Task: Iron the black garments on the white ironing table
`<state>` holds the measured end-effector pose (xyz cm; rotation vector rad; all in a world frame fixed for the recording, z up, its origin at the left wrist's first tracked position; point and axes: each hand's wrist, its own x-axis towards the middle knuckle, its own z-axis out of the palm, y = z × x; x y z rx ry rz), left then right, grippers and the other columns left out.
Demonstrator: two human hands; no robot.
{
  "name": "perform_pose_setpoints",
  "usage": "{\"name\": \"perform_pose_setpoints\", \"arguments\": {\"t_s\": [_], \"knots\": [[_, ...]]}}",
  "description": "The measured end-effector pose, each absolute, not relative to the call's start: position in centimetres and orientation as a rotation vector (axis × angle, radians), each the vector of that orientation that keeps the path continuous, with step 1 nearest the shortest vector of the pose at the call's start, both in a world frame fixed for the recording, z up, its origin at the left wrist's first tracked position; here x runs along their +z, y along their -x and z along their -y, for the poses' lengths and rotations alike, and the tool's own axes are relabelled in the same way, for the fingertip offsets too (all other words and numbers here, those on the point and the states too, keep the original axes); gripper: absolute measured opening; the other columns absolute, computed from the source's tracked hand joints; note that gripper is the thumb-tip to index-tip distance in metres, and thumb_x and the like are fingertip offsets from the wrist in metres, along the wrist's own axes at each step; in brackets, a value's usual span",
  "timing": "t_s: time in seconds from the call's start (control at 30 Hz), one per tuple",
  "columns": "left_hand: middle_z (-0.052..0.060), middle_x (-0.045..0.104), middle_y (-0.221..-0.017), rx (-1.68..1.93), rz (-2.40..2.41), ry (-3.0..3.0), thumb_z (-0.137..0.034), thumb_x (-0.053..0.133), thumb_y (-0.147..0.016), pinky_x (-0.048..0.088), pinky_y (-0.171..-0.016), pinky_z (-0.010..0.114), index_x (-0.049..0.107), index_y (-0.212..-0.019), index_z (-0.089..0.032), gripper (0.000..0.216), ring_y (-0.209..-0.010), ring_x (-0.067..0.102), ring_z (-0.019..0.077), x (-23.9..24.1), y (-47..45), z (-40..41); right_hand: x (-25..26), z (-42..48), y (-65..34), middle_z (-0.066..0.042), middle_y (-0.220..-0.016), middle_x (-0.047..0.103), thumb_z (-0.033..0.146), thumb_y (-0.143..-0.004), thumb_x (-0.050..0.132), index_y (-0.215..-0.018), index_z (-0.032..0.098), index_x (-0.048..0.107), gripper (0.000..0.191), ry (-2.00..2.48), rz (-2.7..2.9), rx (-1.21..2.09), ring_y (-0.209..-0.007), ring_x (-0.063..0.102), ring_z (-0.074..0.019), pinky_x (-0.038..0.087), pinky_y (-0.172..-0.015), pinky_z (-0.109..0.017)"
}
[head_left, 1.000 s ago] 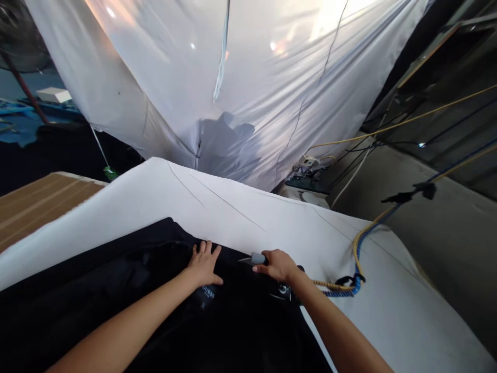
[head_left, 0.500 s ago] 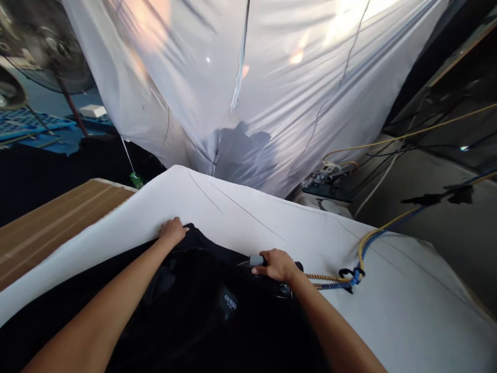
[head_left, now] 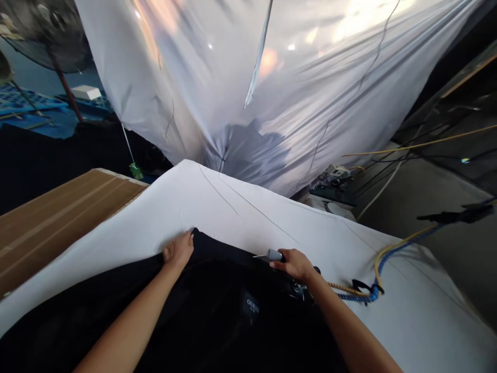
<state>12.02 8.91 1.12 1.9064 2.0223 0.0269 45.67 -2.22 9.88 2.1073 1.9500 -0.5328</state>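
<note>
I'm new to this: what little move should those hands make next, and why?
Perhaps the left hand should gently draw the black cloth taut along its far edge, since it touches that edge near a corner, while the right hand holds a grey-ended tool whose tip points left.

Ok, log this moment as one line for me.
left hand: at far edge of black garment | right hand: gripping iron | garment: on white cover, GUESS label showing

White-topped counter (head_left: 419, 321), thin dark lines (head_left: 264, 213) running in from far edge. Black garment (head_left: 217, 311) spread over near side, short of far edge. Yellow hose (head_left: 377, 264), blue hose (head_left: 373, 296) crossing right part, contact unclear.
</note>
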Motion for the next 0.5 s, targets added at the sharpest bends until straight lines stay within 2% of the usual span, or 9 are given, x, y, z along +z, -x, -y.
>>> {"name": "perform_pose_setpoints", "arguments": {"t_s": [0.3,0.4,0.5], "knots": [[0.009,0.064,-0.094,0.042,-2.029,-1.849,-0.041,0.019,-0.085,0.039,-0.066,0.038,0.057,-0.097,-0.026,0.043,-0.082,0.059,0.0271,1.2,-12.3,-9.1,10.4,1.0,-43.4,-0.005,-0.075,0.064,0.070,-0.069,0.042,-0.086,0.021,0.061,0.055,-1.988,-1.997,-0.575,-0.067,0.055,-0.0177,0.028,-0.053,-0.023],[0.008,0.065,-0.090,0.063,-2.007,-1.877,-0.040,0.019,-0.085,0.038,-0.065,0.036,0.058,-0.096,-0.026,0.042,-0.078,0.059,0.0250,1.0,-12.2,-9.1,10.7,0.5,-41.7,-0.005,-0.074,0.064,0.070,-0.068,0.043,-0.086,0.022,0.061,0.054,-1.890,-2.040,-0.540,-0.068,0.056,-0.0183,0.028,-0.053,-0.024],[0.007,0.065,-0.085,0.138,-2.055,-2.021,-0.037,0.023,-0.085,0.036,-0.068,0.035,0.060,-0.087,-0.024,0.040,-0.078,0.058,0.0220,0.6,-12.0,-9.2,11.0,0.5,-40.4,-0.004,-0.073,0.064,0.070,-0.065,0.045,-0.084,0.023,0.061,0.053,-1.777,-2.091,-0.502,-0.068,0.057,-0.0193,0.027,-0.052,-0.024]]}}
